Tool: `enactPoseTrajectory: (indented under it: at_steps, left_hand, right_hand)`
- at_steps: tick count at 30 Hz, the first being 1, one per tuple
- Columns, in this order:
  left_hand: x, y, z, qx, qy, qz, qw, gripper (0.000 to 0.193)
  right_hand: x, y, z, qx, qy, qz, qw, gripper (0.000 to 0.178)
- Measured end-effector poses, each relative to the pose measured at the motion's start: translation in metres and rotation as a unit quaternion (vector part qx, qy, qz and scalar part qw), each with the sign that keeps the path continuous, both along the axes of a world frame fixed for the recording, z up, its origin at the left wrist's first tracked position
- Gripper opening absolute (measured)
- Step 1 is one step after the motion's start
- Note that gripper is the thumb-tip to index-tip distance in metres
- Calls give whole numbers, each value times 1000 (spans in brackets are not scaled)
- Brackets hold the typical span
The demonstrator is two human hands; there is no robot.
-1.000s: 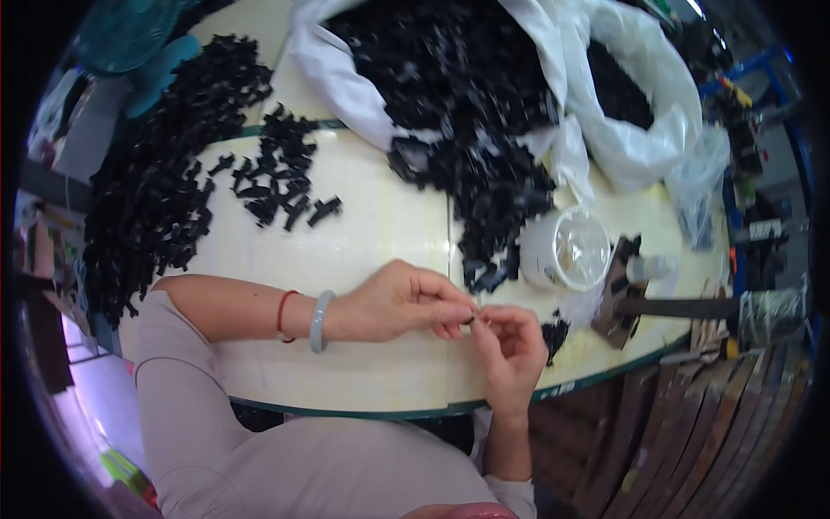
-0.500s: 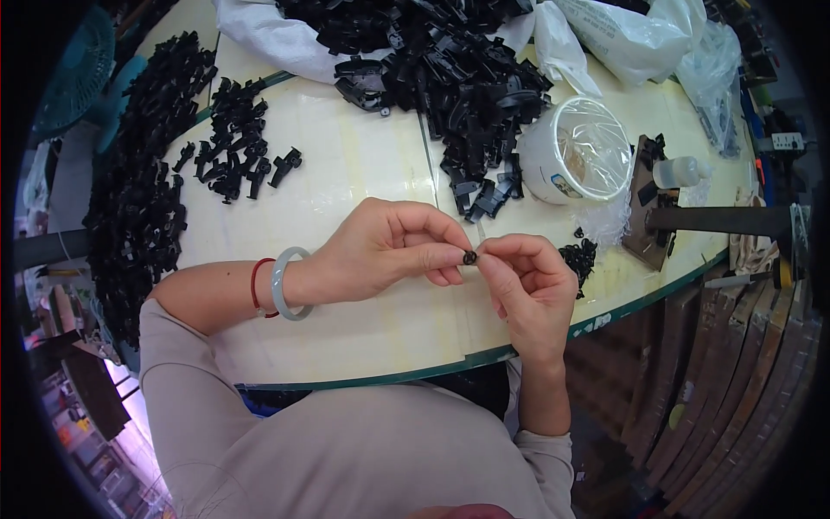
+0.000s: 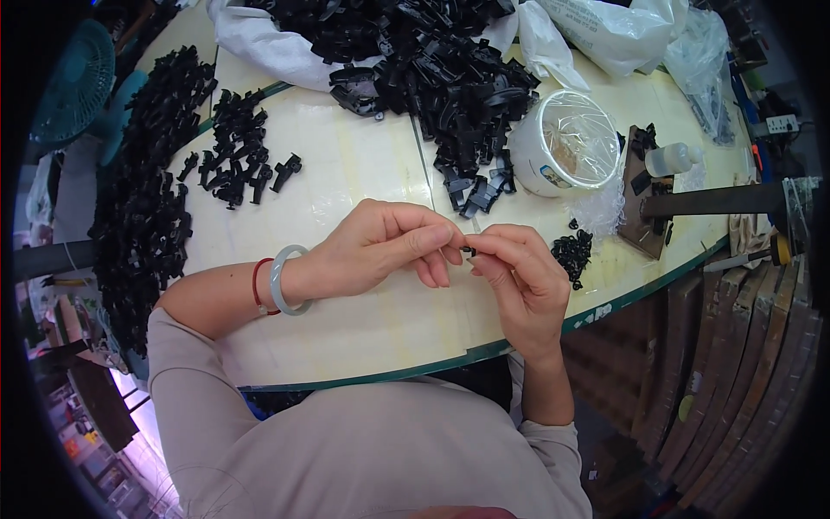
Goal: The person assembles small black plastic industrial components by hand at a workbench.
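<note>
Over the table's middle, my right hand (image 3: 526,281) pinches a small black plastic part (image 3: 468,250) between thumb and fingertips. My left hand (image 3: 385,248) meets it from the left, its fingers curled and its thumb lying along the index finger. The left fingertips are right at the small part; whether they grip anything themselves is hidden. Just right of my right hand lies a small heap of tiny black parts (image 3: 572,255). Farther off to the left, a loose group of black clip-like plastic pieces (image 3: 238,147) rests on the table.
A big pile of black plastic parts (image 3: 432,78) spills from a white sack (image 3: 264,43) at the back. Another long pile (image 3: 143,208) lines the left side. On the right stand a white bucket (image 3: 529,156) with a plastic liner, a brown fixture (image 3: 644,208) and a small bottle (image 3: 670,161).
The left thumb has slid back from the small part, which now sits in the right fingertips. My right hand has shifted slightly left, and the view has moved a little.
</note>
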State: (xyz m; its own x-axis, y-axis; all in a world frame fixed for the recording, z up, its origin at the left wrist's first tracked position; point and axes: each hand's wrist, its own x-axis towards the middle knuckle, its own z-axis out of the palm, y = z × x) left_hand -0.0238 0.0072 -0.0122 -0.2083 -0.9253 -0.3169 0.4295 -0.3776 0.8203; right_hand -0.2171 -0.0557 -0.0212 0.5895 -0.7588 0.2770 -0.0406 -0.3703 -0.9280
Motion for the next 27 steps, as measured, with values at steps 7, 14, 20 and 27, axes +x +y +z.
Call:
enactPoseTrajectory:
  at_steps: [7, 14, 20, 27]
  left_hand:
    - [-3, 6, -3, -45, -63, -1, 997, 17]
    - [-2, 7, -2, -30, -67, -6, 997, 20]
    - [1, 3, -1, -22, -87, -40, 995, 18]
    - [4, 2, 0, -10, -75, -32, 997, 19]
  right_hand:
    - [2, 0, 9, 103, 4, 32, 994, 18]
    - [4, 1, 8, -91, 18, -7, 996, 21]
    - [1, -1, 0, -167, 3, 20, 986, 23]
    - [8, -3, 6, -215, 10, 17, 976, 21]
